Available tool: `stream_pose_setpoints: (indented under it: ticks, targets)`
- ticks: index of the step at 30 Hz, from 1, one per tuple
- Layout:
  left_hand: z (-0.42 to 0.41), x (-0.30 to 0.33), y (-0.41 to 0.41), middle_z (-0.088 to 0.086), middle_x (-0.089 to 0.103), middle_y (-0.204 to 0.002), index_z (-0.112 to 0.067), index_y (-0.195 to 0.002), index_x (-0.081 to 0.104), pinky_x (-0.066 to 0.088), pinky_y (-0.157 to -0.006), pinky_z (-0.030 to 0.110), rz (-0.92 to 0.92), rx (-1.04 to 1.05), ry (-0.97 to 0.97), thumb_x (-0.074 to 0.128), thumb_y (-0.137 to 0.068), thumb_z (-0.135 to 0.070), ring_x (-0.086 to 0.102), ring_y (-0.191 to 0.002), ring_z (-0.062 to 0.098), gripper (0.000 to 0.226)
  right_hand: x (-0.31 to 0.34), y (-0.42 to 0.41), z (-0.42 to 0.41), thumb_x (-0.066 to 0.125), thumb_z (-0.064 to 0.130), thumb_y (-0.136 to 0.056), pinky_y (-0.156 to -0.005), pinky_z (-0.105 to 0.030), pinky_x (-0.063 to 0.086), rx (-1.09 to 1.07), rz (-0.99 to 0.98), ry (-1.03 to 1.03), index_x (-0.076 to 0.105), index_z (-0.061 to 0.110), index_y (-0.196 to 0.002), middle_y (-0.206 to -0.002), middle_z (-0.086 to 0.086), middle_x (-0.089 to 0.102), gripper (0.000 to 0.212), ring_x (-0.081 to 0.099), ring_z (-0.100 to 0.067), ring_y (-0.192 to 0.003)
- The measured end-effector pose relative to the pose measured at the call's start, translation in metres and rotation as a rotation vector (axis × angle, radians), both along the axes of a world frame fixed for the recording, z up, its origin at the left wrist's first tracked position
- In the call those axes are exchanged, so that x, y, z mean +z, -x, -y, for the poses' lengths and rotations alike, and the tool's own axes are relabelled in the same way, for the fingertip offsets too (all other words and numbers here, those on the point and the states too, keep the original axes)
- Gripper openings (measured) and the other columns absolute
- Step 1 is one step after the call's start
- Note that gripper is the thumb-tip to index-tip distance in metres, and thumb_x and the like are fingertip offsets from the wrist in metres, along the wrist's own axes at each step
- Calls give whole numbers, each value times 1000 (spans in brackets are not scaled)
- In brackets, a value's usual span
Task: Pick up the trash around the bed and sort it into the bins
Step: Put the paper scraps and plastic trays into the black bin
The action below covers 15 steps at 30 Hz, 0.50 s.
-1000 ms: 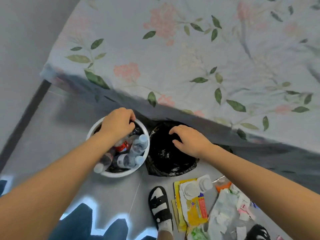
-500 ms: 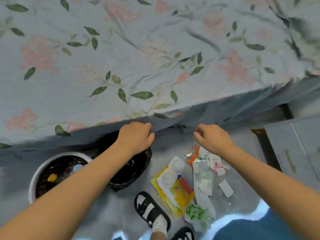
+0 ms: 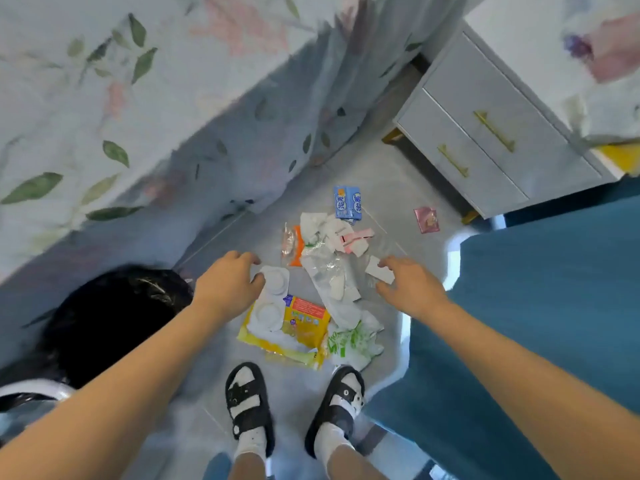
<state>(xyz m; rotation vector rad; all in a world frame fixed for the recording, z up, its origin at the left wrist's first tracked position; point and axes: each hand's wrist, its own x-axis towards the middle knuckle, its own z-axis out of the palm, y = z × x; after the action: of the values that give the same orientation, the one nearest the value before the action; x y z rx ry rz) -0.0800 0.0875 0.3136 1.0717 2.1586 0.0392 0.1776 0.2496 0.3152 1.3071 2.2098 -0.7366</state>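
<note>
A pile of trash lies on the grey floor beside the bed. It holds a yellow packet [image 3: 304, 323], a clear plastic bag [image 3: 329, 275], a green-printed wrapper [image 3: 353, 341] and torn white and pink papers [image 3: 336, 230]. A blue packet [image 3: 347, 201] and a pink wrapper [image 3: 426, 220] lie farther off. My left hand [image 3: 227, 284] pinches the corner of a white plastic tray [image 3: 275, 289] resting on the yellow packet. My right hand [image 3: 412, 287] has thumb and forefinger closed around a white paper scrap [image 3: 379, 270]. The black-bagged bin [image 3: 114, 317] stands at my left, the white bin's rim [image 3: 34, 388] at the lower left edge.
The bed's floral sheet [image 3: 138, 116] hangs down at the left and back. A grey nightstand [image 3: 485, 140] with gold handles stands at the back right. My two feet in black sandals [image 3: 249, 400] stand just below the pile. A blue surface [image 3: 536, 306] fills the right.
My view swung right from the bins to the trash pile. Both hands left the bins, travelled right and came down onto the pile, left on the tray, right on the paper scrap.
</note>
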Motion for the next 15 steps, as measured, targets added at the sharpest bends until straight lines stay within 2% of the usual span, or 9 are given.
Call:
stream_pose_setpoints:
  ticks: [6,9,15]
  targets:
    - [-22,-36,-34,-1,60,-121,-24,-122,57,48,-84,35,21,-130,-43,51,-91,-33,56,-114,23,33,-52,-54,32,55,34,-88,-85,-37,53,-179,26,39,50,21,-131,-123,-5,59,45,57,-26,-110]
    - [-31,-67,-43,-3,60,-119,-26,-122,56,51,-86,35,25,-185,4,50,-92,-34,55,-115,22,32,-93,-65,46,55,37,-88,-85,-39,53,-285,8,38,52,23,-127,-118,-7,63,42,59,-27,-107]
    - [-46,-184,-54,-2,60,-122,-26,-122,57,52,-88,35,10,-306,95,50,-92,-36,58,-112,21,33,-210,-56,47,56,43,-86,-86,-34,52,-294,-55,77,56,25,-122,-117,-3,64,40,60,-24,-110]
